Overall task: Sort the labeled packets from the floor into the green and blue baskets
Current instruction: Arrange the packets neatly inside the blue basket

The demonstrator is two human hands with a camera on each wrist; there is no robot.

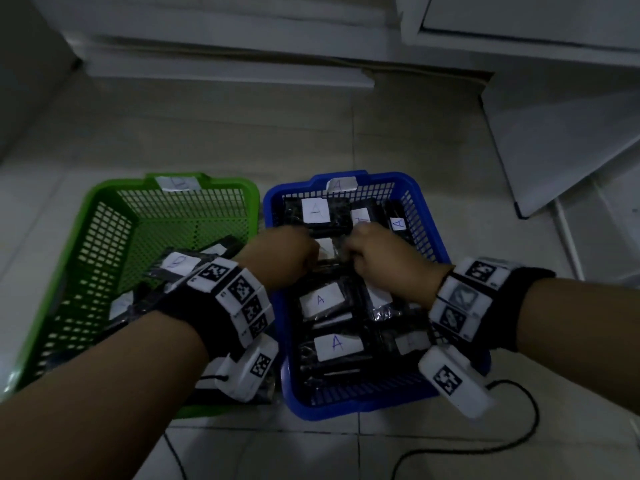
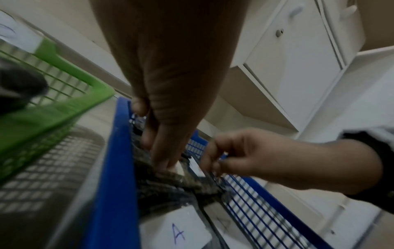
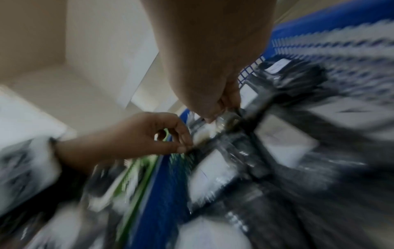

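Hands meet over the blue basket [image 1: 429, 233], left hand [image 1: 282, 252] and right hand [image 1: 375, 256] both pinching one black packet [image 1: 329, 245] between their fingertips, above the A-labeled pile; green basket [image 1: 86, 237] sits left.

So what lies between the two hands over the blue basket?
In the head view, a black packet with a white label spans the gap between the left hand and right hand, inside the blue basket.

- On my left hand [image 1: 277, 254], the wrist wore a black strap ringed with white tiles printed with black square codes.
- My right hand [image 1: 384, 261] wore the same band; white coded camera blocks hung beneath, trailing black cables.
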